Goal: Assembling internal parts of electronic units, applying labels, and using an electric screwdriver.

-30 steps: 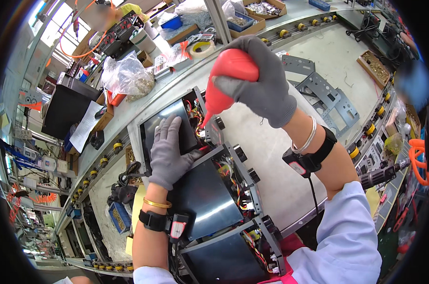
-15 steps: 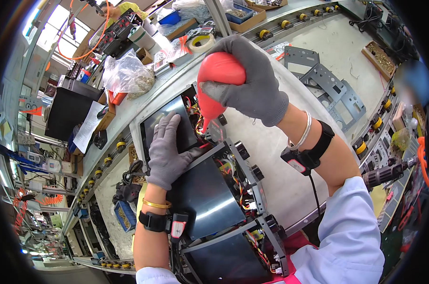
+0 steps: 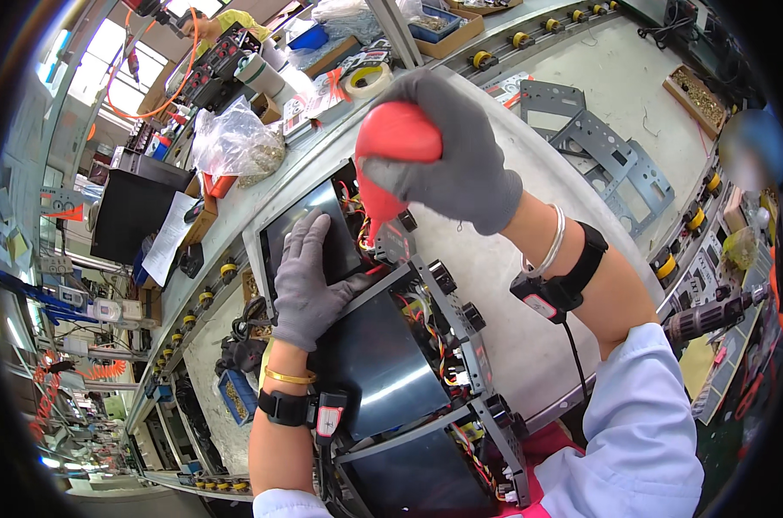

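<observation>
In my right hand (image 3: 473,164), gloved in grey, is a red squeeze bulb (image 3: 400,131) with a narrow nozzle pointing down. Its tip is among the coloured wires (image 3: 350,204) along the side of the farthest electronic unit (image 3: 277,231). Fingers spread, my left hand (image 3: 301,289) lies flat on that unit's dark, shiny top, its thumb stretched toward the nozzle. Closer to me sit a middle unit (image 3: 376,367) and a near unit (image 3: 421,475), both with dark tops, exposed wires and black knobs on their front panels.
Flat grey metal panels (image 3: 611,151) lie at the right, near a box of small parts (image 3: 695,99). Along the left bench are a clear plastic bag (image 3: 236,142), a tape roll (image 3: 368,79) and a paper sheet (image 3: 168,237). A power screwdriver (image 3: 711,318) lies at the far right.
The red bulb and my right hand have shifted slightly down, the nozzle still at the wires. My left hand stays on the farthest unit. The whole view has shifted a little.
</observation>
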The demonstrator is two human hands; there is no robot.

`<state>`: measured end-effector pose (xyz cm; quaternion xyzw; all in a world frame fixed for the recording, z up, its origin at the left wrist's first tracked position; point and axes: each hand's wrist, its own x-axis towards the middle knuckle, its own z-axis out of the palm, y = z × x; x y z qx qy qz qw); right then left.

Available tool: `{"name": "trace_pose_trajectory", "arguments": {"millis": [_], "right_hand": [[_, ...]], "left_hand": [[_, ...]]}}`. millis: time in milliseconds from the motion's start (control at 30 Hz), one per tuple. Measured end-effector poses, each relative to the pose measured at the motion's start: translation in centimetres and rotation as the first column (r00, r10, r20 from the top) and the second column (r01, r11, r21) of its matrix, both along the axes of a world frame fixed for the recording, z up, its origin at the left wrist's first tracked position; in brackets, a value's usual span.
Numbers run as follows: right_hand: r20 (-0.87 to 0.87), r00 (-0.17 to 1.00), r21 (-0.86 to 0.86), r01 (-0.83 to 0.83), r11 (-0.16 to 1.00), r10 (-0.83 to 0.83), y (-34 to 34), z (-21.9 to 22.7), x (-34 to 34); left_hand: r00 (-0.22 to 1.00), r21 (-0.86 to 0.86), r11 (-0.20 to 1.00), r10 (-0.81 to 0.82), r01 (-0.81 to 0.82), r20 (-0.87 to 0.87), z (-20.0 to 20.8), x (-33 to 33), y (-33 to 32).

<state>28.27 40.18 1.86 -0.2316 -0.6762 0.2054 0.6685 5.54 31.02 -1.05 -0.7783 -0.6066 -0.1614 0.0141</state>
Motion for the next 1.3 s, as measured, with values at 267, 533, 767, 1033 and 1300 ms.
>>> {"name": "trace_pose_trajectory", "arguments": {"millis": [267, 533, 767, 1033, 1300], "right_hand": [[-0.192, 0.981, -0.163, -0.036, 0.986, 0.004, -0.7, -0.4, 1.4], [-0.008, 0.999, -0.064, -0.046, 0.997, 0.045, -1.4, -1.0, 0.4], [-0.005, 1.0, 0.046, 0.028, 0.999, -0.028, -1.1, -0.7, 0.4], [-0.284, 0.939, -0.114, 0.167, 0.979, -0.194, 2.2, -4.9, -2.7], [-0.304, 0.927, -0.14, 0.186, 0.973, -0.221, 2.9, -6.6, -5.0]], "left_hand": [[1.0, 0.016, 1.0, 0.002, -0.003, 0.005, 0.3, -0.2, -0.5], [0.998, -0.038, 0.998, 0.046, -0.044, 0.039, 0.0, -0.5, -0.9], [1.0, -0.012, 1.0, 0.024, -0.025, -0.011, 0.4, 0.3, -0.3], [0.996, 0.004, 0.997, -0.08, 0.08, 0.049, 0.1, 0.5, 0.0], [0.997, -0.034, 0.999, -0.039, 0.041, 0.069, 0.2, 0.5, -0.4]]}}
